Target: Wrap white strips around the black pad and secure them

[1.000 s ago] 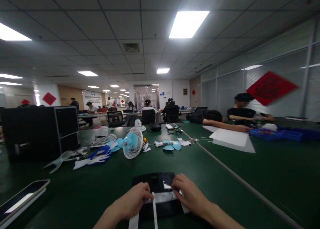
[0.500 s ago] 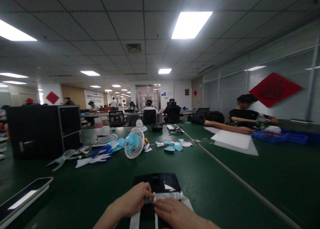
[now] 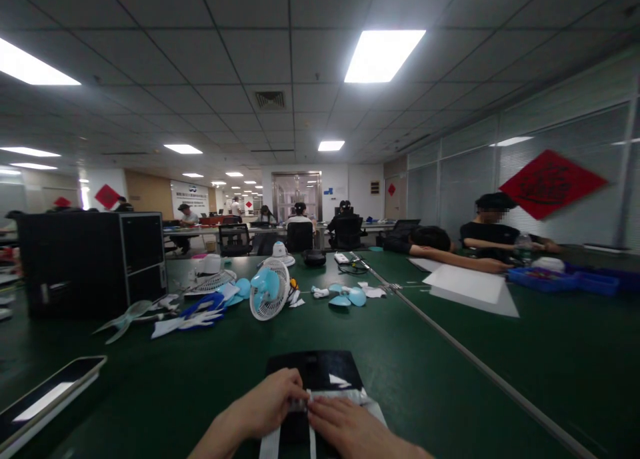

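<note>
A glossy black flat object [image 3: 313, 369] lies on the green table in front of me, with a whitish strip [image 3: 357, 396] running across it. Two narrower pale bands, one of them a ribbed band [image 3: 271, 444], run from it toward me. My left hand [image 3: 273, 400] is closed in a pinch on the strip near its left part. Stretched flat, the fingers of my right hand [image 3: 350, 424] press on the strip just beside the left fingertips. My hands cover the middle of the strip, so its exact kind cannot be made out.
A phone [image 3: 53, 395] lies at the left. Farther back are a black computer case [image 3: 70, 265], blue-and-white gloves [image 3: 200, 312], a small fan [image 3: 270, 289] and loose blue fan blades [image 3: 345, 295]. White sheets [image 3: 470, 282], blue trays [image 3: 537, 277] and two people are at the right.
My hands stay in nearly the same place on the strip, with only slight finger movement. The whole view has shifted slightly downward.
</note>
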